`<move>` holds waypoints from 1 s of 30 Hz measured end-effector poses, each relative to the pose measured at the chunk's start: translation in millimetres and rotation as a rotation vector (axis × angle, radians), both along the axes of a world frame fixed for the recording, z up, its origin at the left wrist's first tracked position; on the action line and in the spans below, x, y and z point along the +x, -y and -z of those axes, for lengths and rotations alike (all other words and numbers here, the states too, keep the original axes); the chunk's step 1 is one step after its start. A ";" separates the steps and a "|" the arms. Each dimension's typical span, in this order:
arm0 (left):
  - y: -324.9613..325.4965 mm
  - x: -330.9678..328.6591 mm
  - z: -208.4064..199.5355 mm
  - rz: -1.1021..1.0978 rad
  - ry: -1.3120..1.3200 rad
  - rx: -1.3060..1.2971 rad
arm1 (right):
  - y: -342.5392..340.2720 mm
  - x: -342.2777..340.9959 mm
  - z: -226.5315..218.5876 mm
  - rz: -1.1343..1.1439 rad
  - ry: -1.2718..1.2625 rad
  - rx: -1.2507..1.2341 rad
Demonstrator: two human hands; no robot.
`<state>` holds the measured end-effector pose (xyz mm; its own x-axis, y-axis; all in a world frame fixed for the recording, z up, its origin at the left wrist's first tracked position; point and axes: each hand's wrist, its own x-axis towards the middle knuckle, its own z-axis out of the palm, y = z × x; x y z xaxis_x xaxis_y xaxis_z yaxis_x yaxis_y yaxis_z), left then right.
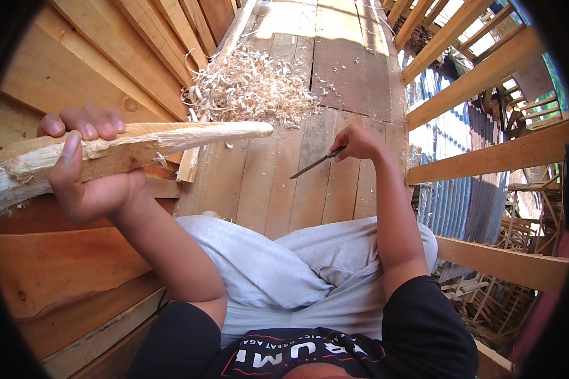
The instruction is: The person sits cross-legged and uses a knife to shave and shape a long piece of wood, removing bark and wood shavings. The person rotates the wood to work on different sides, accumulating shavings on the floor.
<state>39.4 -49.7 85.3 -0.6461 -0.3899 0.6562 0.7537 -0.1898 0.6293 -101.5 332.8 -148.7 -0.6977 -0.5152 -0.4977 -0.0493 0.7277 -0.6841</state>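
My left hand [88, 164] is closed around a long piece of rough-hewn wood [158, 142], thumb on the near side and fingers over the top. The wood tapers to a pale, freshly cut tip on the right; its thick, bark-stripped end runs off at the left edge. Over the floor to the right, my right hand [357, 144] grips a knife [313, 166] by its handle. The thin dark blade points down and to the left, apart from the wood.
A heap of curly wood shavings [250, 88] lies ahead on the plank floor [284, 177]. Wooden boards [69, 271] line the left side. On the right runs a slatted wooden railing [493, 158], with corrugated metal sheets [449, 208] beyond it. My crossed legs [259, 259] fill the near floor.
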 end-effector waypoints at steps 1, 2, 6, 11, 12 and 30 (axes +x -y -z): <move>-0.5 -0.4 -0.1 0.002 0.001 0.002 | 9.4 4.5 5.6 -0.033 -0.034 0.048; 0.5 0.6 -0.7 0.001 0.003 0.003 | 26.7 10.4 7.2 -0.074 -0.066 0.095; 2.0 -0.7 -1.1 0.028 0.001 0.001 | 42.0 9.7 18.3 0.292 -0.346 0.079; 2.3 0.8 -1.4 0.016 0.019 -0.011 | 39.2 11.4 11.4 -0.088 -0.124 0.029; 1.6 0.1 -0.8 0.015 0.023 -0.001 | 41.6 14.0 15.7 -0.195 0.018 0.013; -7.9 -3.1 0.4 -0.021 0.079 -0.013 | 32.8 0.4 17.9 0.292 -0.352 0.108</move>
<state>36.3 -41.8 84.9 -0.6877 -0.3952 0.6090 0.7055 -0.1658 0.6890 -101.1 300.0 -166.6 -0.9419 -0.2299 -0.2449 -0.0469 0.8119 -0.5818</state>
